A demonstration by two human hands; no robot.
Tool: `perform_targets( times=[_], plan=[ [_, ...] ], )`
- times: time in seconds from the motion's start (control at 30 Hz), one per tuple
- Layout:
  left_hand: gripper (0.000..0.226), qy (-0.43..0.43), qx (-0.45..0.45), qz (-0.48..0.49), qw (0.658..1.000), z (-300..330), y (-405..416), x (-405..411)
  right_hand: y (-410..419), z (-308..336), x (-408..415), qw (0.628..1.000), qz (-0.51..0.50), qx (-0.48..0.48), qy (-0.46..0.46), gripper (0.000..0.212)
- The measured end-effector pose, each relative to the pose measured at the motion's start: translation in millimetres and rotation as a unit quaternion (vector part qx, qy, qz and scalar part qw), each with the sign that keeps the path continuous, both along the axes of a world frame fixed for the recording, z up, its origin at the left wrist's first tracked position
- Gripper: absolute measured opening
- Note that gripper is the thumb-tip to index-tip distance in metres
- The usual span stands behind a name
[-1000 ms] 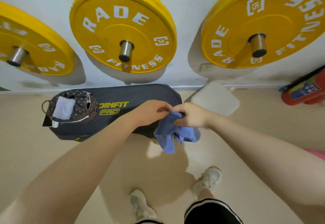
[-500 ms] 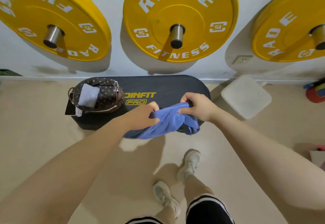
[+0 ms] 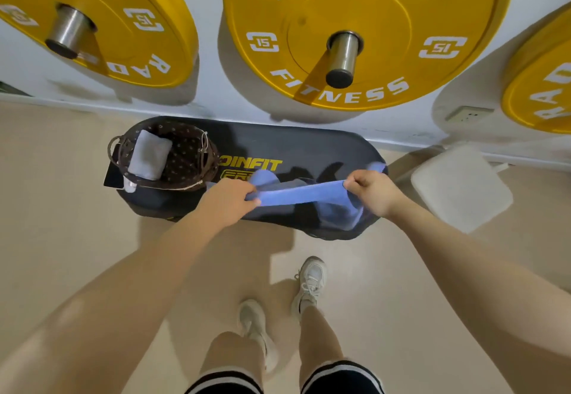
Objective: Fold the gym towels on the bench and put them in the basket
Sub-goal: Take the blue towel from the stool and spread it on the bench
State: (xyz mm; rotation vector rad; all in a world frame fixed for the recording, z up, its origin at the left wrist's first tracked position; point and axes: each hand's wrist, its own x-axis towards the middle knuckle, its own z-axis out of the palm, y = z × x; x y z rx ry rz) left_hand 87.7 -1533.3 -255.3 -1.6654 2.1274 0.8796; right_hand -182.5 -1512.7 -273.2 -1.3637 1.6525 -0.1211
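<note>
At left on the table point(image 3: 309, 149), against the wall, the basket point(image 3: 173, 158) is standing with one pale folded towel point(image 3: 150, 158) already lying inside; a dark flat item is poking out from under its near-left edge, too small to identify.

Centre: the left hand point(image 3: 227, 202) is closing its grip on one top corner of the blue towel point(image 3: 301, 192). A second ago this cloth was hanging bunched between both hands held close together at the table's right end; now it is being drawn out into a taut band above the table top.

Right of centre: the right hand point(image 3: 372, 191) is pinching the opposite corner, its grip shut on the fabric, with the loose remainder draping down past the table's front-right edge.

Judgement: the spreading step is finishing, so the blue towel is becoming ready for laying flat and a first fold; one towel is stored and this one is remaining.

Far right: a white cushion point(image 3: 460, 186) is resting on the floor, well apart. Yellow weight plates point(image 3: 355, 23) are hanging on the wall above.
</note>
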Motion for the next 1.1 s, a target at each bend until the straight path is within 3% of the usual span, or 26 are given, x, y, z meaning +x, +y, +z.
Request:
perform_targets(
  times=[0.1,0.2,0.27,0.4,0.53,0.6,0.7,0.8,0.87,0.93,1.03,1.1],
  plan=[
    [0.039,-0.097,0.1,-0.103,0.985,-12,10,-3,6,-9,3,0.968,0.161,0.181,0.068,0.038],
    [0.036,-0.146,0.16,-0.112,0.97,-22,12,-4,12,-14,6,0.949,0.179,0.253,0.055,0.037],
    [0.029,-0.168,0.153,-0.122,0.966,-24,2,-5,12,-22,9,0.956,0.132,0.262,0.024,0.037],
    [0.025,-0.136,0.061,-0.106,0.983,-65,-29,2,-1,-65,7,0.986,0.033,0.158,0.044,0.039],
    [0.013,-0.096,-0.002,-0.064,0.993,-156,-63,13,-20,-142,7,0.994,-0.001,0.07,0.088,0.016],
    [0.015,-0.092,-0.024,-0.05,0.994,-205,-75,19,-26,-192,7,0.981,0.052,0.059,0.178,0.009],
    [0.018,-0.095,-0.069,-0.039,0.992,-273,-88,25,-27,-259,8,0.94,0.098,0.016,0.326,0.017],
    [0.023,-0.078,-0.154,-0.028,0.985,-323,-100,29,-36,-303,11,0.906,0.117,-0.079,0.399,0.023],
    [0.024,-0.054,-0.185,0.003,0.981,-342,-110,27,-46,-318,13,0.92,0.038,-0.088,0.379,0.025],
    [0.02,-0.035,-0.203,0.045,0.977,-355,-124,25,-62,-329,8,0.935,-0.118,-0.07,0.326,0.03],
    [0.021,-0.036,-0.252,0.076,0.964,-364,-147,31,-93,-343,0,0.935,-0.327,-0.03,0.131,0.025],
    [0.024,-0.035,-0.273,0.097,0.956,-366,-161,37,-109,-353,1,0.92,-0.387,-0.042,0.046,0.023]
  ],
)
